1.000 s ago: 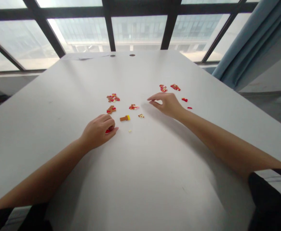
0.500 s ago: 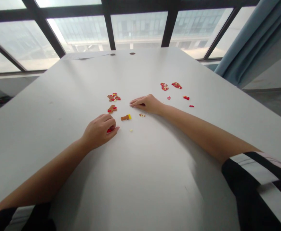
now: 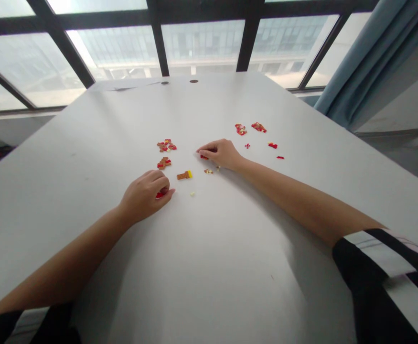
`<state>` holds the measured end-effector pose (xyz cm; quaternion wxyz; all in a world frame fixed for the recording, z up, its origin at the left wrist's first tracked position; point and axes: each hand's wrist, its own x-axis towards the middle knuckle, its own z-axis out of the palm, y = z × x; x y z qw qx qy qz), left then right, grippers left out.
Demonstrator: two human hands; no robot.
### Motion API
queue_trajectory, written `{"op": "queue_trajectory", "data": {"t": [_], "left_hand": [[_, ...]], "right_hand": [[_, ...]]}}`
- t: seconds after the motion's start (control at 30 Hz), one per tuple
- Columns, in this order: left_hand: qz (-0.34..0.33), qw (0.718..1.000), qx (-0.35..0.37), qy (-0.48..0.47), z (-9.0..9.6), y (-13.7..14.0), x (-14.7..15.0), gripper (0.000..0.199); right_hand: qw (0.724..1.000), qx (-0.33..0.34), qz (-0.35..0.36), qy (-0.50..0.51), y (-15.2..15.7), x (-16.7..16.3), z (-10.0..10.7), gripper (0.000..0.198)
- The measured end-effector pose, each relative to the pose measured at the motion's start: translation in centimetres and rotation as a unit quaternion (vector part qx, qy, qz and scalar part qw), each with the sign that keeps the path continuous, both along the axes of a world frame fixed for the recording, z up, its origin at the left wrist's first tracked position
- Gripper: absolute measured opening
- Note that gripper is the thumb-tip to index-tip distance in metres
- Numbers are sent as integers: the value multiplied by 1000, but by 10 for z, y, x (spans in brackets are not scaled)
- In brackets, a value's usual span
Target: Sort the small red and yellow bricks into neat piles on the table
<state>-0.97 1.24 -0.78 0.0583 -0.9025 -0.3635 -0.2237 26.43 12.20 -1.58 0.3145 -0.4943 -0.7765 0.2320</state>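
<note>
My left hand [image 3: 144,195] rests curled on the white table [image 3: 209,267], fingers closed over a small red brick [image 3: 159,194] at its tips. My right hand [image 3: 220,153], fingers bent down, pinches a red piece [image 3: 203,156] against the tabletop. Between them lie a brown-and-yellow assembled strip [image 3: 185,175] and loose bits [image 3: 209,171]; brick clusters [image 3: 166,145] sit just beyond. No writing is legible.
</note>
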Motion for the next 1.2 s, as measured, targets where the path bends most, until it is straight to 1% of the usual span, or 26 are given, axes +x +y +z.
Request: {"op": "queue_trajectory", "data": {"t": [0.13,0.23,0.3,0.43,0.5,0.57,0.63,0.67,0.73,0.8,0.9,0.97,1.03,1.13,1.2], "left_hand": [[3,1000,-7,-1,0,0,0,27],[4,1000,-9,-2,0,0,-1,27],[2,1000,-7,-3,0,0,-1,27],[-4,1000,0,-4,-1,0,-1,27],[-6,1000,2,-6,-1,0,-1,27],[-7,1000,4,-9,-1,0,-1,27],[-7,1000,4,-12,-2,0,0,27],[-7,1000,3,-13,-2,0,0,26],[-7,1000,1,-13,-2,-1,0,26],[-9,1000,3,-12,-2,0,0,26],[-12,1000,11,-12,-2,0,0,26],[-13,1000,13,-10,-1,0,0,27],[-14,1000,13,-9,-1,0,0,27],[-13,1000,11,-10,-1,0,0,27],[-11,1000,9,-10,-2,0,0,27]], "right_hand": [[999,-28,-23,29,0,-2,2,23],[999,-18,-39,24,-3,-9,2,21],[999,18,-45,11,-7,-15,2,20],[987,137,-69,-39,-18,-25,4,19],[982,159,-89,-58,-20,-26,7,23],[982,151,-94,-57,-18,-21,12,27],[988,136,-64,-41,-10,-12,17,28],[991,129,-33,-33,-6,-6,19,26],[991,118,53,-22,5,5,18,20],[987,96,130,-18,14,13,12,21],[976,91,199,-20,25,16,-3,22],[969,112,219,-19,30,16,-12,20],[965,136,222,-16,32,19,-17,20],[965,163,206,-19,27,31,-19,22],[967,180,181,-22,20,43,-18,24]]}}
